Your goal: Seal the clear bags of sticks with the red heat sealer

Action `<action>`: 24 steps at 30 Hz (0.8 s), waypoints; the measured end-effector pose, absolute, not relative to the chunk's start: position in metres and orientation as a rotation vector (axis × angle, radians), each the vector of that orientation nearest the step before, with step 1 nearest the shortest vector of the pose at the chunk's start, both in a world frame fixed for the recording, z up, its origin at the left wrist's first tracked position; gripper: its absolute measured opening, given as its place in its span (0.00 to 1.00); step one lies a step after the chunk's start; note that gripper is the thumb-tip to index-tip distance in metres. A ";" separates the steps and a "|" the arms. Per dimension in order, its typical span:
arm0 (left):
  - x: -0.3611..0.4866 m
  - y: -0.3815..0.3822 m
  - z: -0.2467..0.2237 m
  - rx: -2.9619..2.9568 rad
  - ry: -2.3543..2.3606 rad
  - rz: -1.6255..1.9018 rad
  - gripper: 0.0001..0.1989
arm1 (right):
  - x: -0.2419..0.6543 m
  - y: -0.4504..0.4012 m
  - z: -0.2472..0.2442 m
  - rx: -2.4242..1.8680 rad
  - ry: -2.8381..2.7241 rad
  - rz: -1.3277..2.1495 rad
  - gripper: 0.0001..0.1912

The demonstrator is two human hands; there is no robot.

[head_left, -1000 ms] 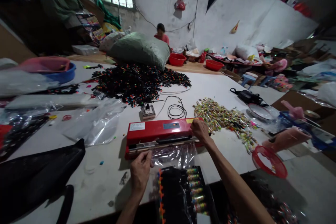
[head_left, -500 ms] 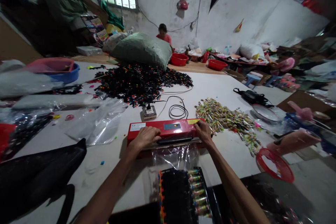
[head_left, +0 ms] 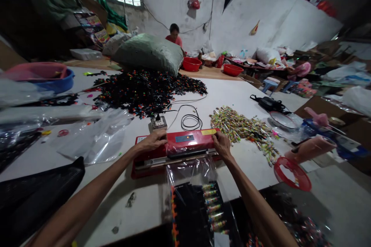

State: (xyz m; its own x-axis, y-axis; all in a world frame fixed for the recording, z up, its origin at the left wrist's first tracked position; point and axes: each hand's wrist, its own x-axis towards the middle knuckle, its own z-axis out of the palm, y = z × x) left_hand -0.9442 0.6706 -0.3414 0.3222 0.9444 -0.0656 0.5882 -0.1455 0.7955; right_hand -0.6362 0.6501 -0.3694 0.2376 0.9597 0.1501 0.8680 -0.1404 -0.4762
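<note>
A red bag sealer (head_left: 185, 137) with a small lit panel and a dark handle bar lies on the white table. A clear plastic bag (head_left: 193, 171) stretches from its front over the sealing strip. Inside the bag's lower part are black pieces with orange edges and a row of colourful small tubes (head_left: 213, 208). My left hand (head_left: 152, 141) is at the sealer's upper left, fingers pinched at the clear film's left edge. My right hand (head_left: 222, 144) is at the right end, its fingers closed at the film's right edge.
Behind the sealer are a socket box (head_left: 159, 122), a coiled cable (head_left: 191, 121) and a heap of black pieces (head_left: 145, 90). Wrapped tubes (head_left: 240, 123) lie to the right, near a red basket (head_left: 292, 173). A person sits behind a big sack (head_left: 150, 52).
My left hand has shifted back and left from the handle bar, and the strip's left part now shows. My right hand stays at the right end. The view has shifted slightly.
</note>
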 end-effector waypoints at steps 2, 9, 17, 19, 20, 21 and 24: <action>-0.948 0.665 -0.342 1.913 1.437 0.578 0.04 | -0.639 0.654 -0.372 -2.086 -1.675 0.246 0.13; -0.939 0.677 -0.352 1.976 1.843 0.566 0.06 | -0.652 0.697 -0.351 -2.184 -1.597 0.224 0.14; -0.946 0.690 -0.361 1.827 1.785 0.645 0.06 | -0.725 0.642 -0.322 -1.750 -2.185 0.688 0.11; -0.945 0.684 -0.359 1.752 1.750 0.693 0.06 | -0.737 0.624 -0.331 -1.669 -2.378 0.843 0.11; -0.944 0.680 -0.357 1.722 1.704 0.713 0.06 | -0.740 0.620 -0.335 -1.688 -2.432 0.852 0.13; -0.941 0.677 -0.356 1.702 1.640 0.729 0.07 | -0.741 0.617 -0.340 -1.736 -2.457 0.836 0.14; -0.929 0.665 -0.353 1.644 1.377 0.765 0.18 | -0.739 0.619 -0.350 -1.820 -2.475 0.822 0.18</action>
State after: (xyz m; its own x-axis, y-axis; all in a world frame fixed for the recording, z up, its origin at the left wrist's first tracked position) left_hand -0.9288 0.6648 -0.3525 0.2109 0.9757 -0.0597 0.4644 -0.0463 0.8844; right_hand -0.7393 0.6189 -0.3496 -0.3448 0.8804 -0.3256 0.9003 0.2120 -0.3801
